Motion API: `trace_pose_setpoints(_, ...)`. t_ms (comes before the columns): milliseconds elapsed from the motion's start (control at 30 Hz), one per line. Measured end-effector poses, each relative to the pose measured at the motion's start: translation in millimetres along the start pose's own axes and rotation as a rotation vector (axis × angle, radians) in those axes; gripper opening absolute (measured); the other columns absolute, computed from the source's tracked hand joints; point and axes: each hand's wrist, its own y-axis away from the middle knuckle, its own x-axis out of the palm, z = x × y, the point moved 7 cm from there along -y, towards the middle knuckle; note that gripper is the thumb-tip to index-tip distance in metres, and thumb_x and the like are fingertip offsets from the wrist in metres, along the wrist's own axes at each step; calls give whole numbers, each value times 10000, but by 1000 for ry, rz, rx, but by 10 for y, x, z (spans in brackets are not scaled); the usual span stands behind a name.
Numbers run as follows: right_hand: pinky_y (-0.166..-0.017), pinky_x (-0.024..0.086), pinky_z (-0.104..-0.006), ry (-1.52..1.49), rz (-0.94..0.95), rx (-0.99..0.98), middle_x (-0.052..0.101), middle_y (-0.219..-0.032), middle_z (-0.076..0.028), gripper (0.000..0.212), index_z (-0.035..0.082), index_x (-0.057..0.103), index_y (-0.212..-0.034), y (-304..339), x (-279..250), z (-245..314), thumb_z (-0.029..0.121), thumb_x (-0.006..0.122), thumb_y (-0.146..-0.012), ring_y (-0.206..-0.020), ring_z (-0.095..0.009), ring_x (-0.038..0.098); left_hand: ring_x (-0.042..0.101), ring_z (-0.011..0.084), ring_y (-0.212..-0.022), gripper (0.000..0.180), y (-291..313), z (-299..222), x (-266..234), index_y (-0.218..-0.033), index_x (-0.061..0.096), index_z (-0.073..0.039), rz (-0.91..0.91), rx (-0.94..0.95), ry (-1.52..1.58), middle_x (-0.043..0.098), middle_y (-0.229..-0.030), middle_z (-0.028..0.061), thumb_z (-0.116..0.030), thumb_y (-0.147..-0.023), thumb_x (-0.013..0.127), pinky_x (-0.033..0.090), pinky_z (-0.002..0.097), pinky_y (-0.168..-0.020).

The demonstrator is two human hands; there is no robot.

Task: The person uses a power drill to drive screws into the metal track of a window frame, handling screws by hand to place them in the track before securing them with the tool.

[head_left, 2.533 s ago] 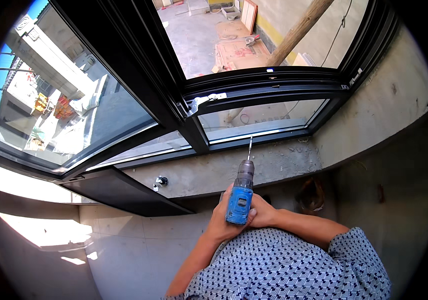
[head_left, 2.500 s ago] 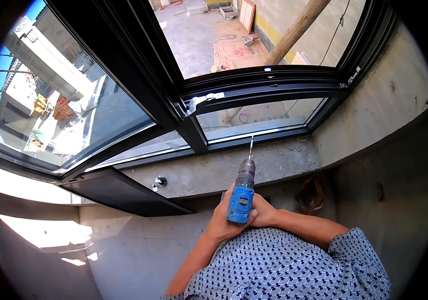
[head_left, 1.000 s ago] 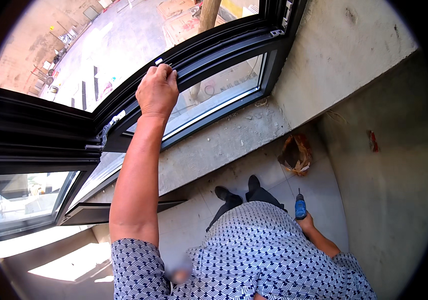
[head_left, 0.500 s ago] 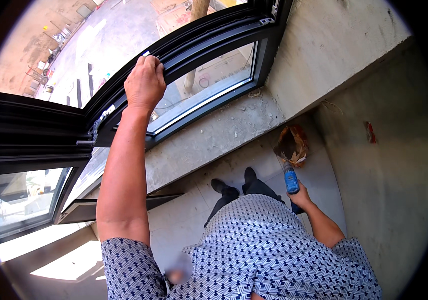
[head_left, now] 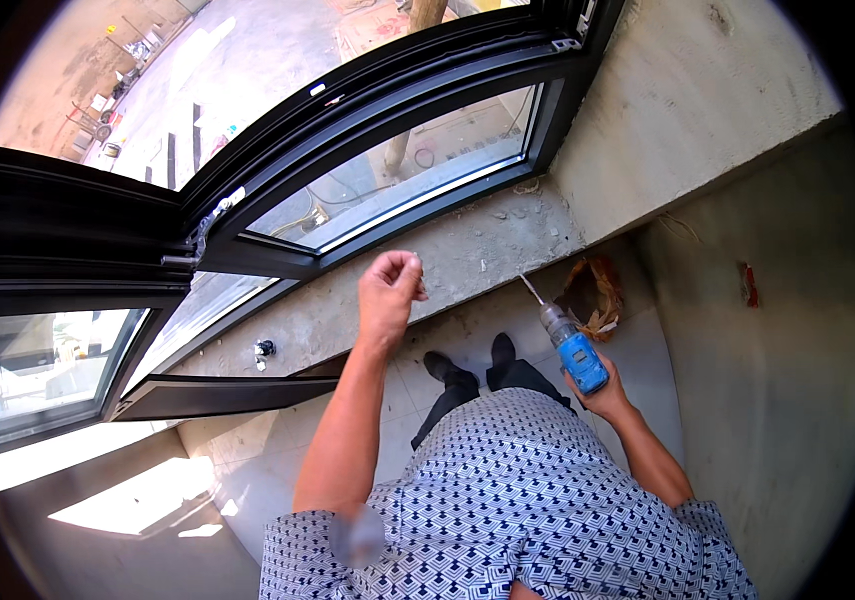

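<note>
Clock is the wearer's, 12 dead ahead. Blue drill sits at 1 o'clock, right hand closed around its handle, long bit angled toward 11, tip seen against the lip of the concrete sill. Left hand is at 11, thumb and fingers pressed together, in line with the sill; can't tell if that grip pinches a small part. Black window frame runs from 10 to 12 beyond; dark panel between 9 and 10; torn brown bag at 1, past the drill. To handle it well, I'd keep the trigger finger idle with the bit out in the open, wrist in line with the drill body, free fingers off the bit's line, and tip away from the glass. Hard to see: trigger and lower handle are covered, bit-to-sill clearance is unclear, bag contents are dark, upper frame is cut off.
</note>
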Motion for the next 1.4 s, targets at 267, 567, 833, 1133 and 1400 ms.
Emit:
trace_pose_setpoints(267,-730,542,-340,6,204,-420,672,-904,-129,313,29,640,-1004,-246,79,1243,86,819,-753,-778,-294,686,600,97,-750,183,515,374,-26,-1057,640,-43,26,-239,423,617,-867,3,-205,-987,685,565,269,-680)
trace_pose_setpoints(567,-676,538,-354,-10,309,-498,647,-839,-119,261,34,641,-900,-319,302,1491,104,834,-739,-713,-306,666,584,103,-748,208,700,196,-78,-1051,634,-43,117,-193,607,614,-885,13,-242,-998,668,548,280,-692)
trace_pose_setpoints(833,-675,536,-347,25,386,-541,648,-843,-113,260,27,640,-905,-336,332,1558,109,829,-747,-711,-290,669,582,97,-742,205,738,196,-165,-1033,628,-45,112,-178,637,625,-902,16,-245,-1001,662,552,282,-699)
trace_pose_setpoints(1133,-728,541,-351,25,390,-454,676,-865,-118,248,25,647,-918,-291,355,1532,79,808,-737,-747,-278,676,608,98,-756,205,837,230,-196,-1020,625,-37,115,-179,582,627,-882,23,-239,-1007,654,568,282,-711)
trace_pose_setpoints(1400,-706,542,-344,158,413,-426,670,-839,-118,252,22,649,-897,-232,353,1452,73,812,-712,-716,-270,678,637,102,-742,207,912,280,-285,-1021,632,-34,93,-164,437,640,-860,26,-240,-1010,654,572,270,-720)
